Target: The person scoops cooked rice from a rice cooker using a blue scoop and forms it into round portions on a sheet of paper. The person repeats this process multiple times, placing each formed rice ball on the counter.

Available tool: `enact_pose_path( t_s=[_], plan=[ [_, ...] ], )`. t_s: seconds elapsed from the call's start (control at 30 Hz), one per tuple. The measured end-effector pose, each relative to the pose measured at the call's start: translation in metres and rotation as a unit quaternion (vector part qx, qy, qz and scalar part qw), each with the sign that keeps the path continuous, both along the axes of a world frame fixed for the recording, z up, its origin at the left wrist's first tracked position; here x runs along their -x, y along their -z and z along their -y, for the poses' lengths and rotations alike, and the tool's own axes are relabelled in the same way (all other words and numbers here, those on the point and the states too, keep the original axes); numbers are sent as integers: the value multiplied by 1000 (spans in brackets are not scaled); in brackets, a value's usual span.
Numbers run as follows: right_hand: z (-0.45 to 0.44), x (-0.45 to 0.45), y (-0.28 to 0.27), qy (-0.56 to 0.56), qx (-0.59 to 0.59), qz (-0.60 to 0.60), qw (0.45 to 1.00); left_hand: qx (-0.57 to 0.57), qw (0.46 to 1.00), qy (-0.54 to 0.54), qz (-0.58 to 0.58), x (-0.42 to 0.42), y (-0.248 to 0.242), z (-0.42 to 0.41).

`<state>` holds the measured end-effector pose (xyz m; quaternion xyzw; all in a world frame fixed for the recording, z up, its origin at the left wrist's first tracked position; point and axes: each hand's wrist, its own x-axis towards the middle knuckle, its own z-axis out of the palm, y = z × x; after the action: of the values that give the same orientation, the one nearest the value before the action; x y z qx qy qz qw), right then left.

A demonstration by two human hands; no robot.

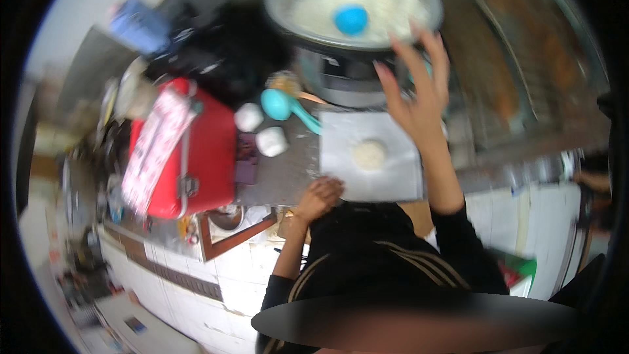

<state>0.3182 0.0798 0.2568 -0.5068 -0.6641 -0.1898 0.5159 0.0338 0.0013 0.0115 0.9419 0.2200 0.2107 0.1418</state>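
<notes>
My right hand (417, 83) reaches up with its fingers spread at the near right rim of a large rice cooker (339, 81). Nothing shows in its grasp. White rice fills the cooker's pot, and a blue rounded cup or scoop (351, 20) lies on it. Below the cooker, a small round mound of rice (370, 154) sits on a sheet of white paper (339, 132). My left hand (322, 196), fingers bent, is at the counter's near edge beside the sheet's lower left corner. Blur hides whether it pinches anything.
Left of the paper lie a turquoise ladle (276, 104) and two small white objects (271, 141). Farther left stands a red case (209, 157) with a pink patterned cloth (159, 147) over it. Black plastic bags (231, 44) crowd behind. At right is a framed brown panel (530, 49).
</notes>
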Motion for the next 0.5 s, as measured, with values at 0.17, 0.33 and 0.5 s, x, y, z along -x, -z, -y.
enact_pose_path(
  t_s=[0.17,0.33,0.5],
  plan=[
    [112,23,105,-246,306,60,918,-44,999,-8,19,-11,-5,6],
    [176,13,186,-170,381,110,902,115,991,-62,-17,-16,-34,7],
    [183,-7,210,-110,446,-104,882,162,983,-90,-1,-9,-62,2]
  ],
)
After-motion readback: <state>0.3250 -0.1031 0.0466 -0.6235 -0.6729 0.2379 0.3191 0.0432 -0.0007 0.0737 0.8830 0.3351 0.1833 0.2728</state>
